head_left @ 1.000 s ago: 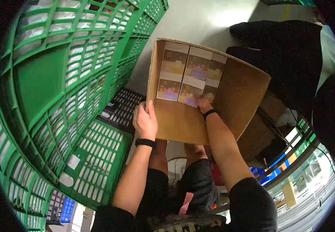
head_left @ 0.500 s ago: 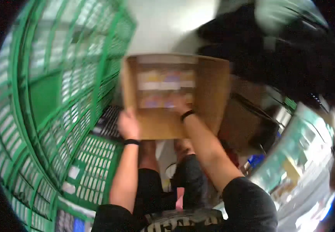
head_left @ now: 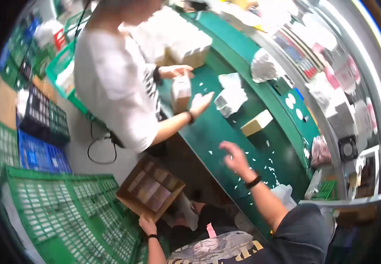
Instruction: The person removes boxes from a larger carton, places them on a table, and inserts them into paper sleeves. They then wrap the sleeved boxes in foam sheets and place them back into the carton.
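My left hand [head_left: 148,224] grips the near edge of an open brown cardboard box [head_left: 125,193], its fingers closed over the rim. Several small pale boxes [head_left: 153,189] stand packed inside it. Over the green tabletop [head_left: 217,165], my right hand [head_left: 236,162] reaches out with fingers apart and nothing in them. The nearest thing beyond it is a small cream-coloured carton [head_left: 257,123] lying on the table. Small white paper scraps [head_left: 269,168] are scattered beside my right wrist.
A co-worker in a white shirt [head_left: 107,83] stands at the left, both hands around a small carton [head_left: 181,92]. Crumpled white paper [head_left: 231,99] and a white plastic bag [head_left: 264,66] lie farther back. Green plastic crates [head_left: 76,211] flank the box; a blue crate [head_left: 41,152] sits beyond.
My view has swung right to the table and the co-worker. My right hand has come out of the cardboard box and over the tabletop; my left stays at the box's edge.
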The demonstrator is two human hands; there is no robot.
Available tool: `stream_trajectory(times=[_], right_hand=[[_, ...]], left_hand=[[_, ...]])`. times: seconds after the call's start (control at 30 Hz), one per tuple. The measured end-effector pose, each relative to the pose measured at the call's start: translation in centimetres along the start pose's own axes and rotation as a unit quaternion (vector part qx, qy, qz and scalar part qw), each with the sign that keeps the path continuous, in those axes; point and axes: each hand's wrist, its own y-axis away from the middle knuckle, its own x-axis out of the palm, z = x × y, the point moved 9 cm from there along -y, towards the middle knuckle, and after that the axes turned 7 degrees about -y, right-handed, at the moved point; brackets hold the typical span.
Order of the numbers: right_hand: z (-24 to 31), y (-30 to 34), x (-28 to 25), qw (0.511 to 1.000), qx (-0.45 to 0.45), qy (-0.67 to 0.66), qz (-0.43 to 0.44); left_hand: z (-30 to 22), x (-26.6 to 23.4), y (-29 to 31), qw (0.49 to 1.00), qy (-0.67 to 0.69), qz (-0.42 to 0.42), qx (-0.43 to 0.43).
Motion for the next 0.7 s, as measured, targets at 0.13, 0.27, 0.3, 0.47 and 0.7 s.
stream_trajectory(times=[0.13,0.27,0.3,0.47,0.7], right_hand=[[-12.2,-2.8,-19.3,0.950,0.083,0.239,-0.181],[-15.5,-6.9,-20.7,0.878,0.069,0.473,0.017],[-17.0,-7.3,-19.9,0.832,0.069,0.536,0.123],[-21.3,-9.3,-20.1,0.882,-0.030,0.446,0.149],[-8.1,-2.9,-19.1,0.945,-0.092,0.265,0.169]], left_hand=[[-6.8,-0.2,1.5,0.989,0.000,0.124,0.080],[-10.7,-0.5,3.2,0.970,-0.023,0.221,0.094],[-11.6,-0.6,3.2,0.968,-0.022,0.235,0.090],[-16.9,-0.7,2.7,0.962,-0.038,0.258,0.081],[-32.7,-2.0,4.6,0.925,0.016,0.283,0.253]])
